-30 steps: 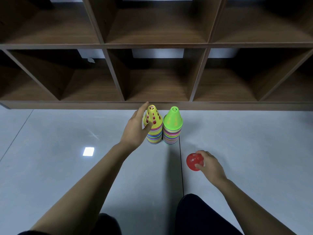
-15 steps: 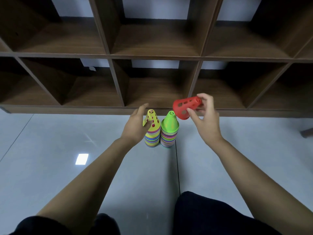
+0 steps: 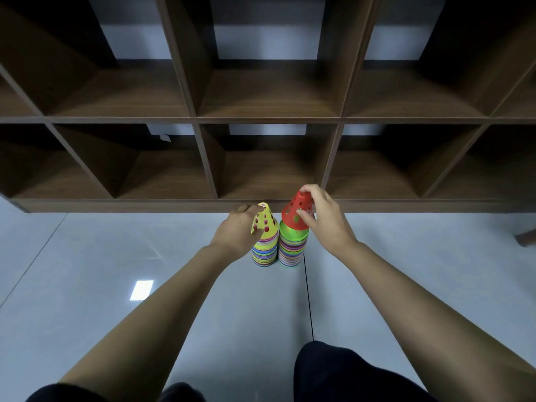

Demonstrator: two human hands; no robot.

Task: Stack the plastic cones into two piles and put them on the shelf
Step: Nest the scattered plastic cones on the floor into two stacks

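Red cone (image 3: 297,211) tilted, rim down over the green top of the right pile (image 3: 291,250), pinched near its tip by the right hand (image 3: 326,221). Yellow-topped left pile (image 3: 264,245) just beside it; left hand (image 3: 236,232) curls thumb and fingers round its top. Both piles on grey floor (image 3: 116,256), close before the shelf (image 3: 174,205).

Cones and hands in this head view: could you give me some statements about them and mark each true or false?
1. The right hand holds a red cone over the right pile. True.
2. The left pile is topped by a blue cone. False: its top is a yellow cone.
3. The left hand holds that yellow cone. True.
4. Both piles stand inside the shelf. False: they stand on the floor before it.
5. The red cone covers a purple one. False: a green cone shows beneath it.
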